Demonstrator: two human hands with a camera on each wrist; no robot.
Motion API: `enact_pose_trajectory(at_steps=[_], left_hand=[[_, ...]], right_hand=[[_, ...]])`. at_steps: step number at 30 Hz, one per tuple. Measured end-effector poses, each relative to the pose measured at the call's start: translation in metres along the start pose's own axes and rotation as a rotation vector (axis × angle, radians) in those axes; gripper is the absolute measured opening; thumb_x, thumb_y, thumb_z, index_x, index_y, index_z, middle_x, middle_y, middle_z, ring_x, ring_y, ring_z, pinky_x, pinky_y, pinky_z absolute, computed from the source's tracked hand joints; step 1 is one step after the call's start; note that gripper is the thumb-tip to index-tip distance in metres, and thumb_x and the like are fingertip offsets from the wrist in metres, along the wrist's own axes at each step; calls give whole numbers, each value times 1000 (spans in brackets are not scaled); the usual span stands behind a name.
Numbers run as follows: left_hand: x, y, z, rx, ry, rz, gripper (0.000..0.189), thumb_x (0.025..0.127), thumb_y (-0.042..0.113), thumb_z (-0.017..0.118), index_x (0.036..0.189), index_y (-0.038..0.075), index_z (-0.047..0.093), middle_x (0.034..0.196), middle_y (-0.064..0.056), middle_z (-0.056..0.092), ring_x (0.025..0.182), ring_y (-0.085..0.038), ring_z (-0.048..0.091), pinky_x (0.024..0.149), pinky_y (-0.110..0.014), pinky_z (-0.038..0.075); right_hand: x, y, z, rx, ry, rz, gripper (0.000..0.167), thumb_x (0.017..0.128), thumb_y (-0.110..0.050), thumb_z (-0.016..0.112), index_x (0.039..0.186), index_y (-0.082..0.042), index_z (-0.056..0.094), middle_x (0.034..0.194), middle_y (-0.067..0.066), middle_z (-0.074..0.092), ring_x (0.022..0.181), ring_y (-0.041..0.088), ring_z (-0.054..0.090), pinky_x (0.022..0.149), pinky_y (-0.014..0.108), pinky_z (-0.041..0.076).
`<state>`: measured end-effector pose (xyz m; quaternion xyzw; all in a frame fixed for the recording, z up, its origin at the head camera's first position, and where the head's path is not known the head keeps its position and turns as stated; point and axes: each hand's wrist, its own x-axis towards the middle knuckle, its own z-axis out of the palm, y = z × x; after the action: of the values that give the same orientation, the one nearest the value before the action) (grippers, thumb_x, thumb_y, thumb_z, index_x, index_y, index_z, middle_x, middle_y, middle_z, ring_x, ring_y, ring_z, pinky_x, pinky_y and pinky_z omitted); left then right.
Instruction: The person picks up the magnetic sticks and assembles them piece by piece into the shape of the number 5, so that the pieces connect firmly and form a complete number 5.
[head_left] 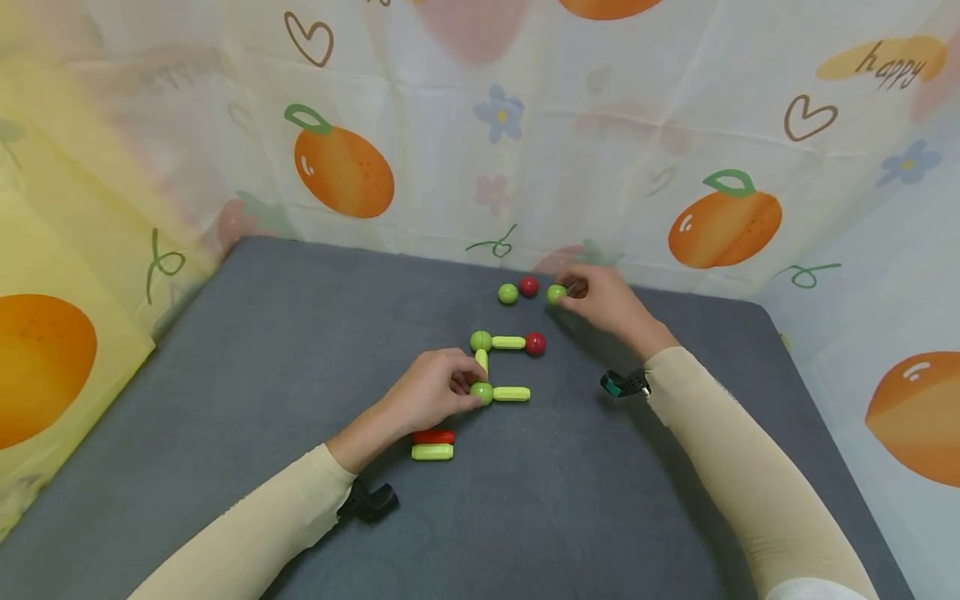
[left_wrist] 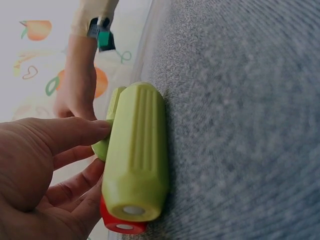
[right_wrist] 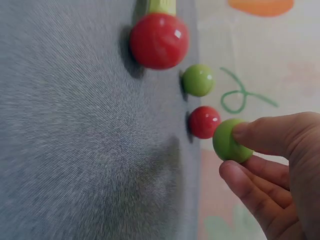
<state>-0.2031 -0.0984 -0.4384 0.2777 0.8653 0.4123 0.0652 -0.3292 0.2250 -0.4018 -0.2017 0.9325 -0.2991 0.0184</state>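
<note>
My left hand (head_left: 430,389) pinches a green ball (head_left: 483,393) at the near corner of a joined ball-and-rod shape. From that ball a yellow-green rod (head_left: 512,394) sticks out to the right, its far end bare. Another rod (head_left: 482,360) runs back to a second green ball (head_left: 481,341), where a further rod (head_left: 508,342) ends in a red ball (head_left: 536,344). Thumb and fingers of my right hand (head_left: 606,302) pinch a loose green ball (right_wrist: 229,142) near the table's back edge.
Beside the right hand's ball lie a red ball (head_left: 528,287) and a green ball (head_left: 507,293). A red rod (head_left: 434,437) and a yellow-green rod (left_wrist: 136,150) lie side by side close under the left wrist. Behind the grey table (head_left: 300,333) hangs a printed curtain (head_left: 427,167).
</note>
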Motion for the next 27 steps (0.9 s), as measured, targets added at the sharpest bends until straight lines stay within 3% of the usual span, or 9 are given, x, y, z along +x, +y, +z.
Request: enact_pose_trajectory(at_steps=[6,16,27], left_hand=[[0,0,0,16,0,-12,24,90,8,91,112,13,83,104,3,71,87,-6,69,79,-26,60],[1,0,0,10,-1,-8,25,90,8,91,114,12,83,105,2,72,88,-6,70,79,-25,60],[1,-1,-1,21,6,-7,25,90,9,91,113,13,83,105,4,71,87,-6,69,79,-26,60]], right_hand=[[-30,-8,-6,-8,22,-36,32,102,-15,79,132,-5,74,122,12,74,103,29,73,89,50,60],[-84,-28,-1,-27,32,-108,29,98,-13,84,127,-11,79,114,1,75,93,17,72,83,46,60],[-115,-40,17,-20,6,-176,29,95,-11,87,123,-12,80,112,-4,75,90,10,70,81,45,62]])
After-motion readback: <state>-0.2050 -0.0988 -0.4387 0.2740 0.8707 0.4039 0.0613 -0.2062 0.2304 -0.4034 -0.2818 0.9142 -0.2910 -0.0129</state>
